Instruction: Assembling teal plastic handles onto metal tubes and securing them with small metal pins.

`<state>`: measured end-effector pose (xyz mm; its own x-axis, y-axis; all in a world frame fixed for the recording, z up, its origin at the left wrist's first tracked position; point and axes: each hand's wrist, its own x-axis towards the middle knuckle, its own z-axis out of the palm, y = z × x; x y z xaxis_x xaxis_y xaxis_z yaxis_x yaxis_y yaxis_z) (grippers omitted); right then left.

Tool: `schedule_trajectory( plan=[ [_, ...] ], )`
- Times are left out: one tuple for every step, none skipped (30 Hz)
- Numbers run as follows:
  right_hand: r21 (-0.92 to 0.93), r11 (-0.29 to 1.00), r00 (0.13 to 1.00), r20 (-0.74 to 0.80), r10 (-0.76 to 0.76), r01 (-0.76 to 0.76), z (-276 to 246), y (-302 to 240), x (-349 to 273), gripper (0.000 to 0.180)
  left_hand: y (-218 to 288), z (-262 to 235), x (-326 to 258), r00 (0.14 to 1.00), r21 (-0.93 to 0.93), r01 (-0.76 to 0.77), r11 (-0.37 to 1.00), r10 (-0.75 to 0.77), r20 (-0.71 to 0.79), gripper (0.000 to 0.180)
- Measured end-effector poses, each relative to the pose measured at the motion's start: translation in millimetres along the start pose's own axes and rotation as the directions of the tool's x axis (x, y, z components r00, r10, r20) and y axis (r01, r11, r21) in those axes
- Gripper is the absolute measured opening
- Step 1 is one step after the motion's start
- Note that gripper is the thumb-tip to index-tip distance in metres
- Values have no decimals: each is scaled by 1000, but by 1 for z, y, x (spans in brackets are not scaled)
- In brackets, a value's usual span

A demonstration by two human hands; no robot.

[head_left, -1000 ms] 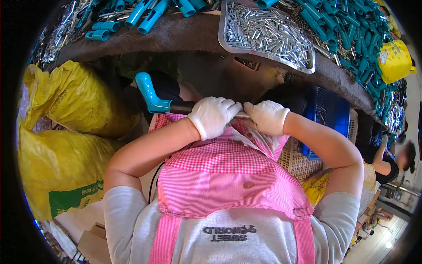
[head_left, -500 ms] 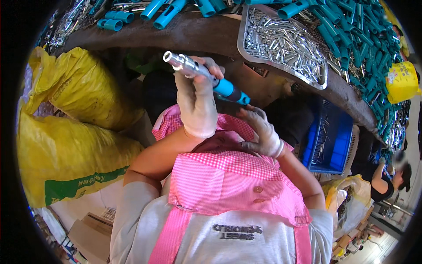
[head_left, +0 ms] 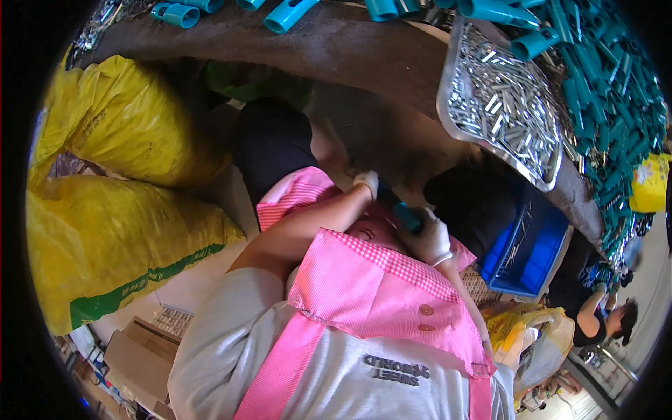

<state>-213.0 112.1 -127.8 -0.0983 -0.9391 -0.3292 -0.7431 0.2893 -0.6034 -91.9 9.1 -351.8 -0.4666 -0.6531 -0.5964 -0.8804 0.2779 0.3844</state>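
Low in front of my lap, my right hand [head_left: 430, 238], in a pale glove, is wrapped round a tool with a teal cylindrical handle [head_left: 407, 215]. My left hand [head_left: 365, 183], gloved too, is up and to the left of it, bent over beside the dark far part of the tool. Its fingers look curled, but what lies in them is hidden. Shadow and my pink apron [head_left: 378, 280] hide much of the tool, and its silver end does not show.
Ahead runs a dark bench edge [head_left: 315, 49], with a metal tray [head_left: 444, 105] of small silver pins and piled teal tubes [head_left: 616, 133]. Yellow sacks [head_left: 126, 238] stand at left, a blue crate [head_left: 539, 255] at right. Another person [head_left: 593, 318] works far right.
Both hands have dropped toward my lap. The silver and teal tool has come down from raised in my left hand, and my right hand has closed on its teal part.
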Motion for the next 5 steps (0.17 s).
schedule_trajectory(
  plan=[
    [-83, 997, 998, 66, 8, -3, 7, -5, 3, 49, -3, 37, 15, 995, 29, 70, 997, -72, 63, 24],
    [-169, 985, 993, 111, 44, -25, 11, -2, 4, 47, 3, 42, 20, 995, 26, 68, 997, -70, 75, 24],
    [-184, 983, 996, 83, 30, -14, 13, 1, 6, 47, 10, 43, 22, 989, 127, 85, 988, -99, 106, 20],
    [-185, 982, 995, 89, 37, -20, 14, 3, 9, 47, 12, 44, 24, 982, 228, 98, 969, -131, 134, 17],
    [-214, 977, 992, 123, 32, -5, 14, 4, 13, 50, 12, 44, 24, 981, 225, 97, 970, -131, 143, 17]
  ],
)
